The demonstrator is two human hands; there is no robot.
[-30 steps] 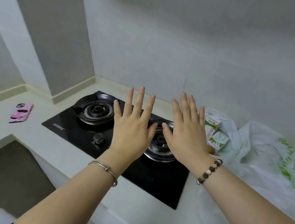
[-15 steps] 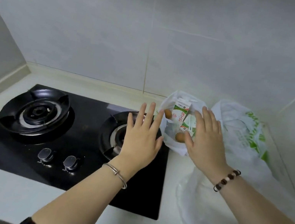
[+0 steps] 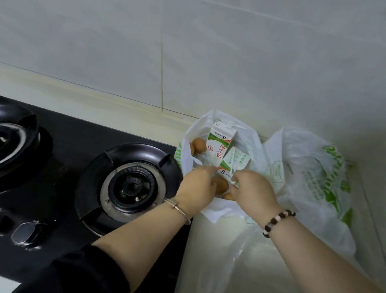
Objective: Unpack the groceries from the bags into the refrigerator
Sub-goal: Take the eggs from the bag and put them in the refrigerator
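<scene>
Here left hand (image 3: 197, 185) and right hand (image 3: 253, 192) each pinch the near rim of the white bag (image 3: 252, 137) just right of the stove (image 3: 75, 126), milk carton (image 3: 220, 142) and eggs (image 3: 198, 144) inside.

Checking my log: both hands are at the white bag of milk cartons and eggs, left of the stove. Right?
One slip: the head view shows the white bag right of the stove, not left. The left hand and right hand are at it, milk cartons and eggs inside.
</scene>
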